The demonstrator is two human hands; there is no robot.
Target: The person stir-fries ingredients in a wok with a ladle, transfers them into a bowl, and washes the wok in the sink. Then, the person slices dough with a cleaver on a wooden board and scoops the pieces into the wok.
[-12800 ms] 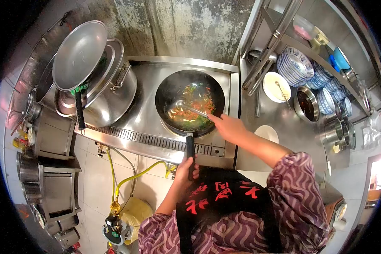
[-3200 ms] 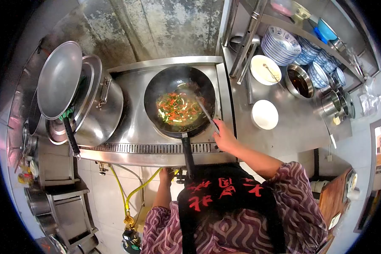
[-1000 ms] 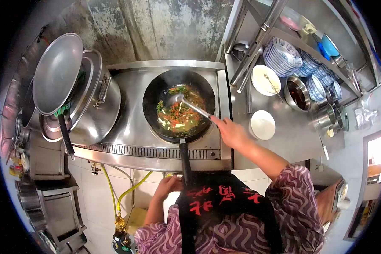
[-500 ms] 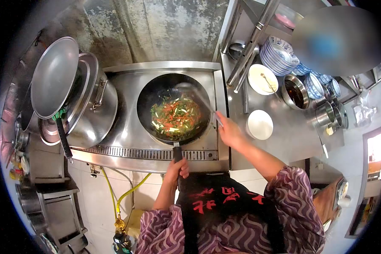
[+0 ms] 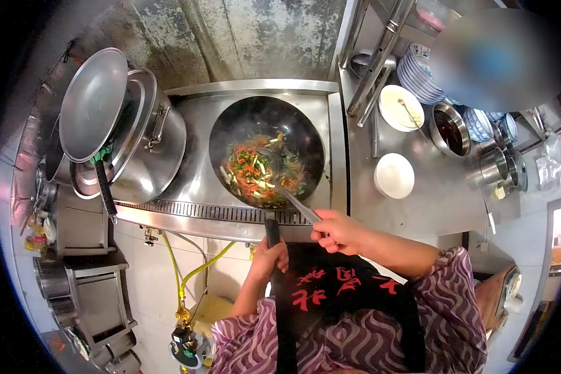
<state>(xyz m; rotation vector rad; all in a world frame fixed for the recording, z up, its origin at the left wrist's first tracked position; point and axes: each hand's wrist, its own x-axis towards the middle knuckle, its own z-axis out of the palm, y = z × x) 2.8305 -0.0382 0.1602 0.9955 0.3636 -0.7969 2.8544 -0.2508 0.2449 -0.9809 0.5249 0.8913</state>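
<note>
Your left hand (image 5: 271, 255) is clamped on the wok handle (image 5: 272, 230), fingers curled round it, at the near edge of the stove (image 5: 193, 143). Your right hand (image 5: 338, 232) is closed in a fist on the grip end of the metal ladle (image 5: 299, 204); the shaft runs far-left over the wok's near rim, and the ladle's bowl is down in the food. Wok (image 5: 268, 115) is over the right part of the stove; can't tell if it's level or slightly tipped. Shredded vegetables (image 5: 246, 171), orange, green and pale, are heaped mostly on its left side, some on the right.

Left of the wok, well apart: big stockpot (image 5: 159, 159), grey pan (image 5: 93, 103) above it. Right counter (image 5: 430, 206): white bowl (image 5: 394, 176) nearest you, cream-filled bowl (image 5: 384, 112) farther, metal bowl (image 5: 438, 140) of dark liquid to its right.
</note>
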